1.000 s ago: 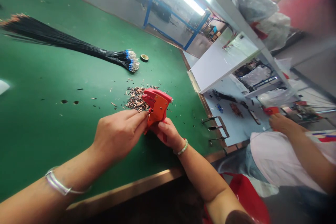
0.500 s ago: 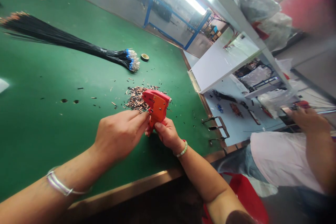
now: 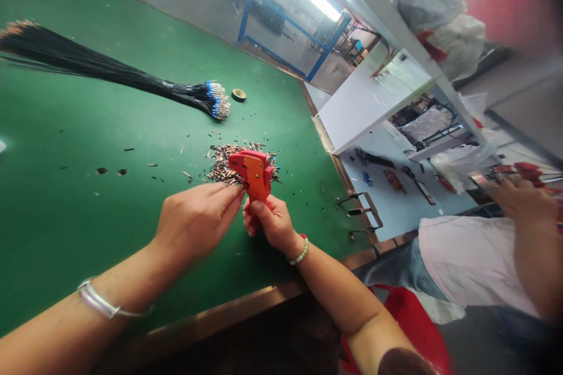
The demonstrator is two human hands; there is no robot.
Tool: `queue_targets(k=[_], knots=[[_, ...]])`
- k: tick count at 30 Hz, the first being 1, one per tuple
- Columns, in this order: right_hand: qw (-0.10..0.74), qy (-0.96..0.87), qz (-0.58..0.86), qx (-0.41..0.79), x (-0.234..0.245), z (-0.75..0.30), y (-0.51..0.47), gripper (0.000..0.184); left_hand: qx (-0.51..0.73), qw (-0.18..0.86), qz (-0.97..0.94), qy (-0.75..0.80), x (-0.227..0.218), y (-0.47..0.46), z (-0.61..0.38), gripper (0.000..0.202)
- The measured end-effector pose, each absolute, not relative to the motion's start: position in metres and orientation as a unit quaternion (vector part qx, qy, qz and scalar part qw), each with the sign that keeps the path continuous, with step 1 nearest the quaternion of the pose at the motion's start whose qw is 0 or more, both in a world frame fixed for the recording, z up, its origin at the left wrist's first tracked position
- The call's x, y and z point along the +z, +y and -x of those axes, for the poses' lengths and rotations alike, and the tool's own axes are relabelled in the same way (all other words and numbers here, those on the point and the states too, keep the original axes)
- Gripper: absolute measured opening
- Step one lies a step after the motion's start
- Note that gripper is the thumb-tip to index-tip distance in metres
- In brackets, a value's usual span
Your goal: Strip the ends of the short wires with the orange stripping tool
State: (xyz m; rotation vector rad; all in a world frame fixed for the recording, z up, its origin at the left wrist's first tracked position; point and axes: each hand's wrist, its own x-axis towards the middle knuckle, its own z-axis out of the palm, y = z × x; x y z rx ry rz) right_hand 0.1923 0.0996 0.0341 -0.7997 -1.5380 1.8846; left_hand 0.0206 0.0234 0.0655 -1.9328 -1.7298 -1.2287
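Observation:
My right hand (image 3: 273, 220) is wrapped round the grip of a red-and-orange pistol-shaped wire stripper (image 3: 254, 173), held upright above the green tabletop. Close against the left side of the tool, the fingers of my left hand (image 3: 193, 217) are pinched together. Whatever they hold is hidden behind the fingers and the tool. Beneath and behind the tool lies a heap of short black and copper-coloured scraps (image 3: 222, 164). Farther back, a long bundle of black wires (image 3: 114, 70) with blue sleeves and silvery tips stretches across the upper left.
A small tape roll (image 3: 238, 95) lies beside the bundle's tips. Two holes (image 3: 101, 171) pierce the green table (image 3: 65, 234). Metal handles (image 3: 367, 211) stand at its right edge. On the right, a co-worker's hands (image 3: 510, 193) are over a second bench (image 3: 422, 211).
The stripper has shifted slightly left and tilted, along with my right hand. My left hand stays pinched beside it, moved slightly left. The whole view has drifted a little.

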Motion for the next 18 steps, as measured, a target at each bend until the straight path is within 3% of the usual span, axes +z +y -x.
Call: queue_targets(k=[9, 14, 18], knots=[[0.344, -0.513, 0.265, 0.74, 0.039, -0.197, 0.116, 0.054, -0.4, 0.181, 0.663, -0.606, 0.065, 0.027, -0.011, 0.025], [0.384, -0.488, 0.223, 0.751, 0.049, -0.204, 0.125, 0.044, -0.326, 0.282, 0.666, -0.609, 0.073, 0.029, 0.009, 0.021], [0.361, -0.466, 0.205, 0.781, 0.048, -0.206, 0.126, 0.035, -0.342, 0.287, 0.653, -0.611, 0.073, 0.032, 0.028, 0.027]])
